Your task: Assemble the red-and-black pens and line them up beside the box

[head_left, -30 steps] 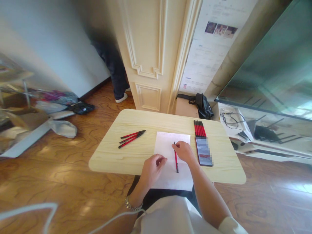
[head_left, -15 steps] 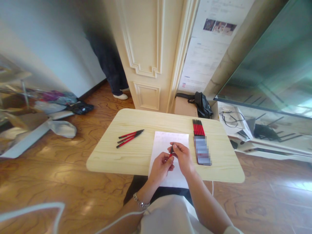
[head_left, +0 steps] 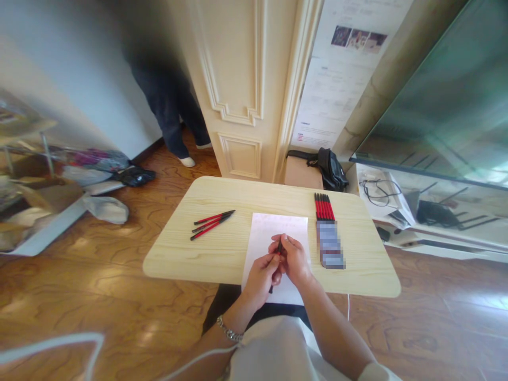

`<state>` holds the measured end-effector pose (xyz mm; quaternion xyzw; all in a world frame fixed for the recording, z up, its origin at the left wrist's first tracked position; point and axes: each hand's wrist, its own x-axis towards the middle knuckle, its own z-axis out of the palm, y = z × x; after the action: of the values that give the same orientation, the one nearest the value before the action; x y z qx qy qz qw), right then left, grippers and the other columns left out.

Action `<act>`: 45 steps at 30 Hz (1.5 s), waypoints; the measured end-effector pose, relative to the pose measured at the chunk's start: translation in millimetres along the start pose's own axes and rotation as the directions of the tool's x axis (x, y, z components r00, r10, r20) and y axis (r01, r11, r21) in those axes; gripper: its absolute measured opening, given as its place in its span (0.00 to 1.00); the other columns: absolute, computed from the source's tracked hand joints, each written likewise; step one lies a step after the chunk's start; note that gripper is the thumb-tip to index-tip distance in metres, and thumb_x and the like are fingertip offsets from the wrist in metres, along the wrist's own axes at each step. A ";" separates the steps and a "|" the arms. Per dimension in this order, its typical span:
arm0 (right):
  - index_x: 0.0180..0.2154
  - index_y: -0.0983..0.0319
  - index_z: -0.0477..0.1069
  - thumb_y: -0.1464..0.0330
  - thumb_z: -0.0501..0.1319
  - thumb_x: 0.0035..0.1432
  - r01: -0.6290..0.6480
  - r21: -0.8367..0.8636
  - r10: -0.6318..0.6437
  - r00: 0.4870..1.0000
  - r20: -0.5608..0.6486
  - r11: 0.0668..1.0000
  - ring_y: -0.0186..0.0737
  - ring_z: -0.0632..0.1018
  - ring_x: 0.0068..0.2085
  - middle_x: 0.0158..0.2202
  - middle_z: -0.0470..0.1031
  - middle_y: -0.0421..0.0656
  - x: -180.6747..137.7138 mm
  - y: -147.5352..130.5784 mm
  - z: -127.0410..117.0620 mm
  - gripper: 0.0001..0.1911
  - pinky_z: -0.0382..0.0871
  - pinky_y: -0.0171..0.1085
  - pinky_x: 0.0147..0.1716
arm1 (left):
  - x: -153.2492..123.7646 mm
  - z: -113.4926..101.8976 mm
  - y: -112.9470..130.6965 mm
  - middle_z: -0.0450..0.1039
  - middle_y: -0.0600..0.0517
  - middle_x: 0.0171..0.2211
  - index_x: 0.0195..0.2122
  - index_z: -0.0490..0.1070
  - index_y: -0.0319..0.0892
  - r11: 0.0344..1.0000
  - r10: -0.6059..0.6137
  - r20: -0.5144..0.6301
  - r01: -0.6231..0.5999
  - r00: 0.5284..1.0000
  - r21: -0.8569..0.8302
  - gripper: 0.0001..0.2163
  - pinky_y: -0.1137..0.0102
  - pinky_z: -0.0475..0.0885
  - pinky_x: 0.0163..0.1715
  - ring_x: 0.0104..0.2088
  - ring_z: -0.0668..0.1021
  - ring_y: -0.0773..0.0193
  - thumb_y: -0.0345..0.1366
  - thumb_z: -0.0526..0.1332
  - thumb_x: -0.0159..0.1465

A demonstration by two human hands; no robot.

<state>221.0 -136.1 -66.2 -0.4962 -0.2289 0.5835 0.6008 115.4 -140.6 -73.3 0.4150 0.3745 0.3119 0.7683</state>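
Both my hands meet over a white sheet of paper [head_left: 264, 235] on a small light wooden table [head_left: 222, 254]. My left hand [head_left: 262, 276] and my right hand [head_left: 294, 258] are closed together on one red and black pen [head_left: 276, 254], held above the paper with its dark end pointing down toward me. Three more red and black pens [head_left: 212, 221] lie loose on the table to the left. A pack of several red pens [head_left: 327, 228] lies just right of the paper.
A person in dark trousers [head_left: 164, 100] stands beyond the table by a cream panelled door [head_left: 238, 90]. A black bag [head_left: 330, 168] sits on a box behind the table. Clutter [head_left: 59, 180] lies at the left; a glass TV stand [head_left: 428, 211] is at the right.
My right hand lifted the pen off the paper and my left hand came in to grip it too. The person in the background has stepped left.
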 end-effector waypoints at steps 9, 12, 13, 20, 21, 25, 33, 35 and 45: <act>0.32 0.62 0.71 0.56 0.63 0.51 0.152 -0.121 -0.165 0.980 -0.109 0.981 0.35 0.71 0.27 0.27 0.73 0.42 3.4 -5.3 -11.7 0.15 0.64 0.33 0.25 | 0.0 -0.8 5.1 0.68 0.53 0.24 0.36 0.72 0.37 1.000 0.002 -0.027 -0.001 1.000 0.013 0.17 0.75 0.60 0.21 0.21 0.69 0.71 0.48 0.61 0.58; 0.35 0.63 0.72 0.56 0.60 0.54 0.076 -0.030 -0.077 0.997 -0.010 0.997 0.36 0.72 0.28 0.30 0.74 0.45 3.2 -6.1 -13.8 0.16 0.62 0.32 0.22 | -1.4 -0.6 3.5 0.68 0.52 0.24 0.32 0.72 0.37 1.000 0.002 -0.015 -0.002 1.000 0.021 0.18 0.74 0.60 0.20 0.20 0.68 0.71 0.49 0.58 0.60; 0.37 0.63 0.72 0.55 0.59 0.54 0.059 -0.016 -0.058 0.998 0.012 0.998 0.37 0.72 0.29 0.32 0.74 0.46 3.3 -6.8 -14.1 0.18 0.62 0.32 0.22 | -1.8 -0.3 3.5 0.68 0.52 0.24 0.31 0.71 0.36 1.000 0.004 -0.018 -0.004 1.000 0.030 0.18 0.74 0.60 0.20 0.20 0.68 0.71 0.50 0.58 0.60; 0.33 0.63 0.71 0.58 0.64 0.50 0.142 -0.172 -0.152 0.987 -0.050 0.975 0.32 0.69 0.25 0.26 0.72 0.41 5.3 -8.2 -15.4 0.14 0.64 0.32 0.24 | -2.7 -0.3 6.5 0.69 0.53 0.24 0.36 0.72 0.37 0.998 0.043 -0.030 -0.041 0.999 0.052 0.17 0.74 0.60 0.20 0.20 0.68 0.71 0.49 0.58 0.59; 0.32 0.63 0.71 0.58 0.64 0.51 0.136 -0.160 -0.143 0.989 -0.035 0.978 0.32 0.70 0.25 0.26 0.72 0.41 5.2 -7.9 -16.0 0.14 0.64 0.32 0.24 | -2.6 -0.8 6.4 0.69 0.53 0.24 0.36 0.72 0.37 0.998 0.041 -0.022 -0.040 0.999 0.045 0.17 0.74 0.60 0.20 0.20 0.68 0.71 0.48 0.58 0.60; 0.37 0.64 0.73 0.56 0.59 0.55 0.072 -0.091 -0.068 0.997 0.042 0.993 0.38 0.74 0.33 0.33 0.75 0.46 4.3 -8.6 -16.7 0.18 0.67 0.35 0.28 | -2.2 -2.4 5.4 0.68 0.53 0.25 0.37 0.71 0.37 0.999 0.028 -0.006 -0.028 1.000 0.033 0.17 0.75 0.60 0.19 0.20 0.68 0.72 0.48 0.58 0.60; 0.32 0.64 0.72 0.57 0.65 0.49 0.122 -0.216 -0.133 0.991 -0.035 0.969 0.34 0.71 0.27 0.26 0.73 0.41 5.2 -11.1 -15.1 0.16 0.66 0.33 0.25 | -1.9 -2.6 6.2 0.67 0.53 0.24 0.40 0.71 0.37 0.998 0.034 -0.016 -0.033 0.999 0.049 0.19 0.75 0.60 0.19 0.20 0.67 0.71 0.49 0.59 0.59; 0.35 0.64 0.73 0.57 0.63 0.51 0.093 -0.159 -0.090 0.996 0.026 0.983 0.36 0.73 0.30 0.30 0.75 0.44 4.5 -11.5 -16.1 0.16 0.67 0.34 0.28 | -1.9 -3.3 5.6 0.67 0.54 0.24 0.38 0.71 0.37 0.999 0.035 -0.005 -0.035 0.999 0.035 0.17 0.75 0.59 0.19 0.20 0.67 0.72 0.48 0.59 0.59; 0.34 0.63 0.73 0.60 0.64 0.52 0.126 -0.226 -0.124 0.992 0.026 0.966 0.34 0.72 0.27 0.27 0.74 0.41 6.6 -11.0 -19.0 0.13 0.66 0.34 0.28 | -0.8 -4.4 4.1 0.67 0.54 0.25 0.40 0.70 0.38 0.999 0.035 0.007 -0.035 0.999 0.021 0.15 0.75 0.59 0.19 0.21 0.67 0.72 0.46 0.59 0.60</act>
<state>243.8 -134.3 -66.3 -0.5430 -0.3283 0.5172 0.5743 110.6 -137.6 -71.2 0.4306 0.3680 0.3200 0.7595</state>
